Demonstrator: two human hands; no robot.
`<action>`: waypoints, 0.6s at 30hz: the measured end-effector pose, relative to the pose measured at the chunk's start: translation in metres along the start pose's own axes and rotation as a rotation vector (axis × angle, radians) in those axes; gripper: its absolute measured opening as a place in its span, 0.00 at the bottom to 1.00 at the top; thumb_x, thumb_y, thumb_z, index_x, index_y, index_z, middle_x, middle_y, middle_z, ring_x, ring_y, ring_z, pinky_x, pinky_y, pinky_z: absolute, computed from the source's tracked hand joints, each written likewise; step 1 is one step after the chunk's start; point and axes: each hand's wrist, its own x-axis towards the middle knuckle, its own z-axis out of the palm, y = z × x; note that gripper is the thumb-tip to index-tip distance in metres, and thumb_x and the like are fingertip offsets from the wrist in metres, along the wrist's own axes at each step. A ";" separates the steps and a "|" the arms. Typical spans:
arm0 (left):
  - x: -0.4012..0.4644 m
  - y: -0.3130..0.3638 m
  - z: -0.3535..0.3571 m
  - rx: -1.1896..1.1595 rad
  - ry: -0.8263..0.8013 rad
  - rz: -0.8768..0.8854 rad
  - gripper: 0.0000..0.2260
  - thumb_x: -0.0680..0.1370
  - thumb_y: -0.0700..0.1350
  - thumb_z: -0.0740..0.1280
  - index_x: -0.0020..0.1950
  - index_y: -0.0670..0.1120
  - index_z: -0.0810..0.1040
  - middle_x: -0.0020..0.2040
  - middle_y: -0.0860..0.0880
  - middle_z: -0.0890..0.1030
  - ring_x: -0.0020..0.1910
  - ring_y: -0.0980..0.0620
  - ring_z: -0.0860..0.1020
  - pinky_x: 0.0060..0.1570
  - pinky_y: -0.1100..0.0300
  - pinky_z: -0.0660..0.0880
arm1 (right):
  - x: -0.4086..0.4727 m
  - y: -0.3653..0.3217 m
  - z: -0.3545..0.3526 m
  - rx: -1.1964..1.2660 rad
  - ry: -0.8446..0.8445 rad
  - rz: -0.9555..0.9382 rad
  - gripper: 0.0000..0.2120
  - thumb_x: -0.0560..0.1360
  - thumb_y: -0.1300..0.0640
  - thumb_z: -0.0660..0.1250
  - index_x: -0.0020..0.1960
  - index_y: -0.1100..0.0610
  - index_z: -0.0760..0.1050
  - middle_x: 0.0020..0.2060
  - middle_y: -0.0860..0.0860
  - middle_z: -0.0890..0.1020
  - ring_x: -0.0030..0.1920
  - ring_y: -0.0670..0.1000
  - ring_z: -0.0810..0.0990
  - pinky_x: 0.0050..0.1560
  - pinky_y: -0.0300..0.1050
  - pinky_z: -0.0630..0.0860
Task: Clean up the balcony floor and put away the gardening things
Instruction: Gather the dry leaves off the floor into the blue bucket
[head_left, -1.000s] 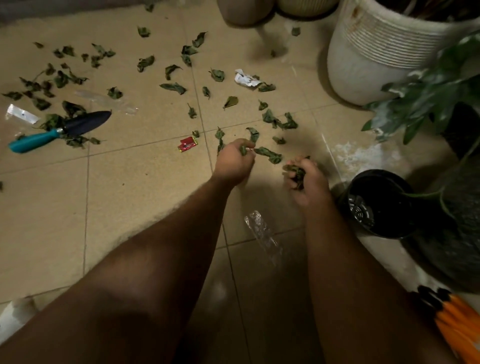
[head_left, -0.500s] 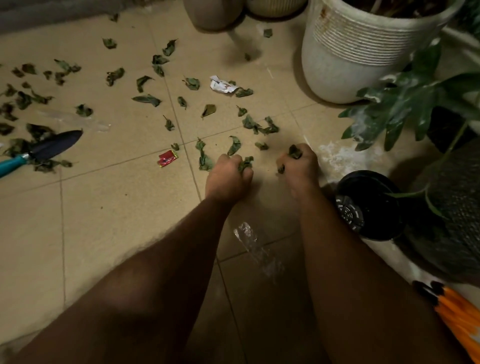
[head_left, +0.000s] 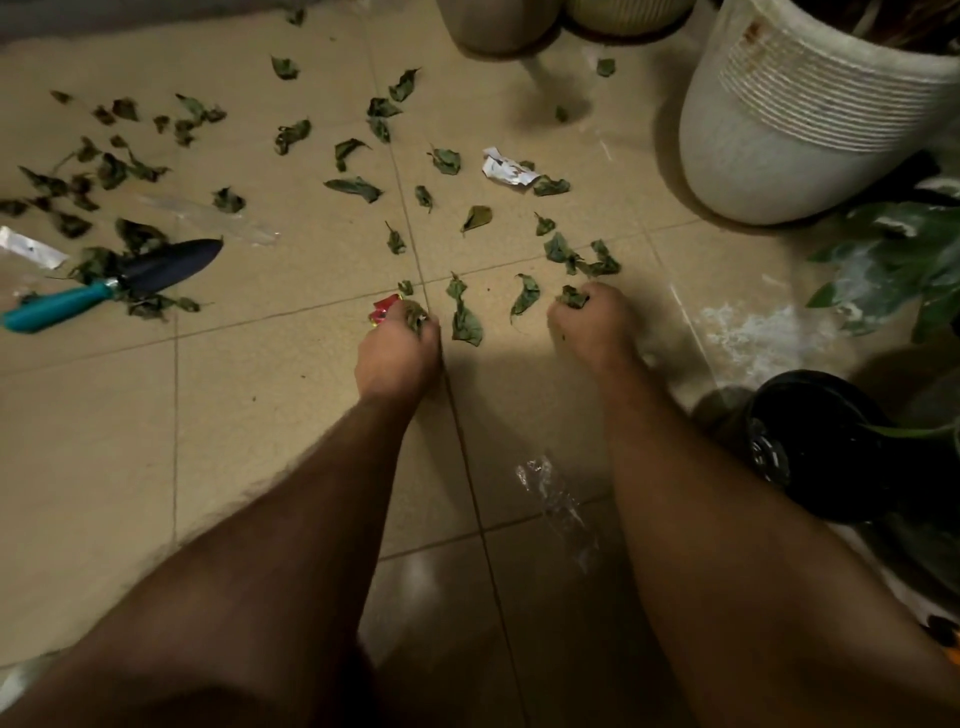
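Down on tiled floor (head_left: 130, 441), both hands were closed around dry leaves. Left hand (head_left: 397, 353) gripped bunch of leaves, with red wrapper (head_left: 383, 307) touching its fingertips. Right hand (head_left: 589, 325) was fisted on leaves (head_left: 573, 298) too. More leaves (head_left: 465, 322) lay between hands and scattered toward far left part of floor. Trowel (head_left: 111, 286) with teal handle lay near left edge among leaves. Black pot (head_left: 815, 447) stood at right edge, white planter (head_left: 810, 124) in far right corner.
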 end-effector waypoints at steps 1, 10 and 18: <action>0.001 0.005 0.002 0.009 -0.021 0.017 0.23 0.81 0.57 0.61 0.73 0.48 0.68 0.63 0.44 0.79 0.60 0.43 0.78 0.57 0.49 0.77 | -0.002 -0.003 0.000 0.147 -0.024 0.037 0.04 0.77 0.57 0.66 0.45 0.58 0.75 0.35 0.50 0.77 0.36 0.50 0.75 0.32 0.36 0.71; 0.003 0.043 0.031 0.240 -0.117 -0.001 0.18 0.80 0.58 0.63 0.62 0.45 0.73 0.49 0.48 0.78 0.45 0.50 0.75 0.45 0.55 0.75 | 0.002 -0.016 0.005 0.533 -0.007 0.220 0.15 0.77 0.59 0.66 0.63 0.58 0.76 0.55 0.57 0.83 0.49 0.53 0.83 0.43 0.43 0.79; -0.010 0.020 0.020 0.010 -0.087 0.122 0.10 0.80 0.52 0.67 0.54 0.47 0.76 0.45 0.50 0.78 0.43 0.53 0.77 0.43 0.57 0.78 | 0.009 -0.036 0.025 0.032 0.028 0.000 0.29 0.76 0.46 0.69 0.72 0.58 0.69 0.66 0.56 0.76 0.67 0.56 0.75 0.59 0.49 0.75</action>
